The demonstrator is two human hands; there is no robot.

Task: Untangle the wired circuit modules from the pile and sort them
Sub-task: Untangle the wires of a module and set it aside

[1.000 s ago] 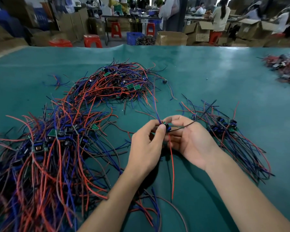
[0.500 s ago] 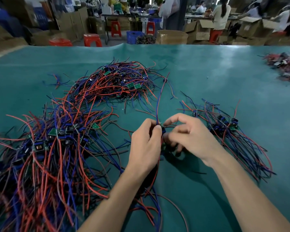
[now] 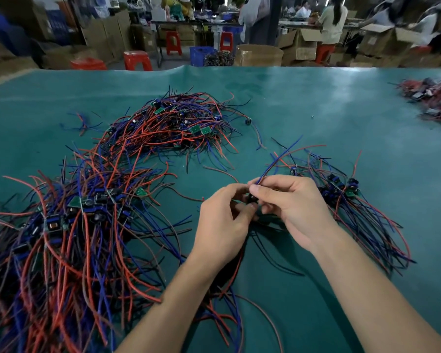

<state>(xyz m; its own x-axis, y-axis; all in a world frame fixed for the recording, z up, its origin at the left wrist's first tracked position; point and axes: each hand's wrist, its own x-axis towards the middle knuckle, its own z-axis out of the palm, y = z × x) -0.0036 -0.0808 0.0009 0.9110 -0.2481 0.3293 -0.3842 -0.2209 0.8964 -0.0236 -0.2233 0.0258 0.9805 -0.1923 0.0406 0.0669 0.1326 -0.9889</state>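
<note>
**Green table, one module mid-untangle**

Workshop behind: cardboard boxes, red stools [image 3: 137,60], people at far benches. Up front, a green table [image 3: 316,118] with a slightly glossy mat surface.

Both hands meet at centre over one small dark module [image 3: 252,199]. Left hand [image 3: 222,220]: fingers curled, thumb and fingertips pinching the module body. Right hand [image 3: 293,207]: grip closed on the same module's top end, where a blue wire [image 3: 278,159] rises up and away. My read: left anchors the board while right works the leads free so nothing drags the heap along.

Tangled pile [image 3: 69,225] sits left of the hands, with a second heap [image 3: 173,123] further back: thin flexible red, blue and black insulated leads, small green boards, boxy dark components. Sorted bundle [image 3: 349,200] lies just right of the right hand, modules grouped at one end, wires trailing roughly parallel toward the near edge. Looks deliberate: heads aligned, tails combed. Another blurry heap sits at far right.
</note>
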